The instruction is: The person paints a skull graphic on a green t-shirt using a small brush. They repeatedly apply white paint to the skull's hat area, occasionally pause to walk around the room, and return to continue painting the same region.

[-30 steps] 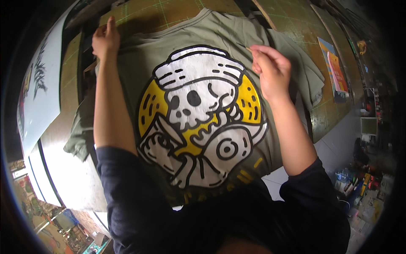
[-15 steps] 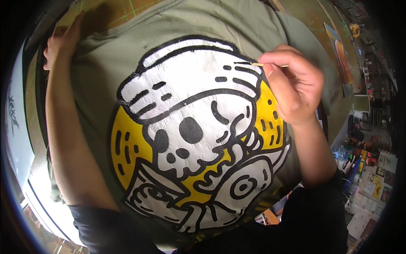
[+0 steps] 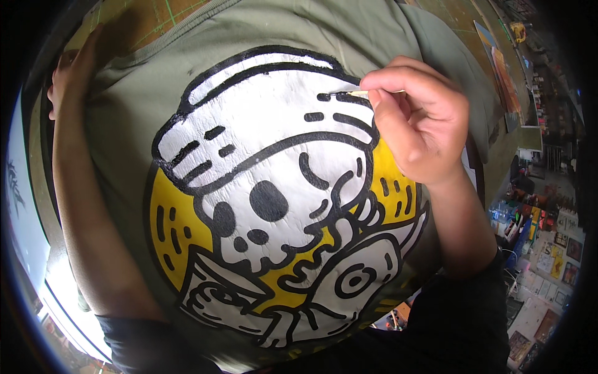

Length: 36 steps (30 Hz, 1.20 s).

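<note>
Across the brown table marked with green lines (image 3: pixel 134 28), your olive-green fabric T-shirt (image 3: pixel 355 31) lies spread out, back under both of your forearms.

On it, facing you, is the big white, black and yellow skull print (image 3: pixel 268 199); your bare right hand (image 3: pixel 430 118) is at the right side of the skull's white hat, your bare left hand (image 3: pixel 71 78) beside the shirt at upper left, and you cannot tell whether its fingers grip anything; your right thumb and forefinger pinch a slender, pale, dark-tipped stick (image 3: pixel 359 93), its tip at the short black dashes (image 3: pixel 314 116), contact unclear.
</note>
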Motion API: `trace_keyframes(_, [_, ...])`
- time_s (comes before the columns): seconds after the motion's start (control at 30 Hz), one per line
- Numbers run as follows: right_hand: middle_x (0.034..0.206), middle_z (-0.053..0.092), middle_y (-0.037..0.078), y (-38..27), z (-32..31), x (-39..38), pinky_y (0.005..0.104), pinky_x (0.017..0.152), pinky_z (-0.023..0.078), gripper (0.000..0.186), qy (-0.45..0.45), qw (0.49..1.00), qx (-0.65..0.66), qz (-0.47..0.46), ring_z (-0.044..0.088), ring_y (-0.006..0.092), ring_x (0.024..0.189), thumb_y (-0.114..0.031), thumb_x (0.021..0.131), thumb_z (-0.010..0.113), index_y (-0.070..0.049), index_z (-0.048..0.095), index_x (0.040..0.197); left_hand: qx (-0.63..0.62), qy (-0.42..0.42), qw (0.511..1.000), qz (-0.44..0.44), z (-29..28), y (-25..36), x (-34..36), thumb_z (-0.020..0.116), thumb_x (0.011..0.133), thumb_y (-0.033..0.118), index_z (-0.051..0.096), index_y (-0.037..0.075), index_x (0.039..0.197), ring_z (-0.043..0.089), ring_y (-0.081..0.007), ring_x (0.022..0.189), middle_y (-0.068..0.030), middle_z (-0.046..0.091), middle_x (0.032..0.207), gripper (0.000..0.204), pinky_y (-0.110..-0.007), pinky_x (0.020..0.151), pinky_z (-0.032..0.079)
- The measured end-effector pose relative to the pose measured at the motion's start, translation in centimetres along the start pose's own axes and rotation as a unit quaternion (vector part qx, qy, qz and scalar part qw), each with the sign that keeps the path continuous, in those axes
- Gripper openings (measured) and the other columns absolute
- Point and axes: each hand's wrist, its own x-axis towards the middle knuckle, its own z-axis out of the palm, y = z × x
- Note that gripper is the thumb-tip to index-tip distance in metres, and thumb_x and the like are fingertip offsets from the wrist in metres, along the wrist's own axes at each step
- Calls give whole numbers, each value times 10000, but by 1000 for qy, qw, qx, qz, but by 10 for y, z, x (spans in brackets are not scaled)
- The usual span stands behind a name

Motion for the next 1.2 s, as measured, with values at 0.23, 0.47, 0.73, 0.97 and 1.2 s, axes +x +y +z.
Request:
trace_keyframes(0.23, [735, 506, 44, 1, 0, 0, 162, 515, 309, 171, -7, 1000, 5, -17, 442, 43, 609, 150, 753, 451, 105, 572, 864, -5, 14, 1000, 9, 4, 2, -3, 487, 576, 792, 461, 227, 1285, 207, -352, 1316, -68, 386, 1374, 906, -605, 1028, 78])
trace_keyframes(0.47, [734, 507, 45, 0, 0, 1, 161, 520, 314, 161, -19, 1000, 3, -3, 438, 42, 606, 148, 760, 452, 106, 571, 859, 15, 1, 1000, 3, 2, 0, 5, 501, 552, 794, 451, 244, 1292, 202, -350, 1319, -70, 373, 1382, 923, -615, 1026, 75])
trace_keyframes(0.73, [736, 506, 42, 0, 1, 1, 154, 528, 317, 175, -7, 1000, 14, -4, 446, 41, 612, 156, 751, 446, 106, 572, 862, 26, -4, 1000, 0, 1, -1, 9, 494, 549, 798, 449, 239, 1294, 194, -360, 1320, -69, 372, 1383, 933, -625, 1020, 74])
trace_keyframes(0.97, [737, 501, 46, 0, 2, 2, 159, 526, 315, 191, -13, 1000, 23, -7, 438, 46, 610, 166, 741, 431, 108, 568, 861, 10, -2, 1000, 14, 1, -3, 10, 494, 546, 797, 436, 231, 1306, 187, -363, 1322, -78, 375, 1380, 949, -625, 1021, 62])
trace_keyframes(1.2, [735, 500, 47, -1, 2, 4, 163, 533, 316, 193, -21, 1000, 21, -10, 436, 47, 611, 169, 735, 426, 111, 565, 856, 18, 21, 1000, 9, 7, -7, 17, 491, 543, 800, 407, 224, 1327, 176, -363, 1326, -88, 357, 1391, 976, -625, 1022, 56])
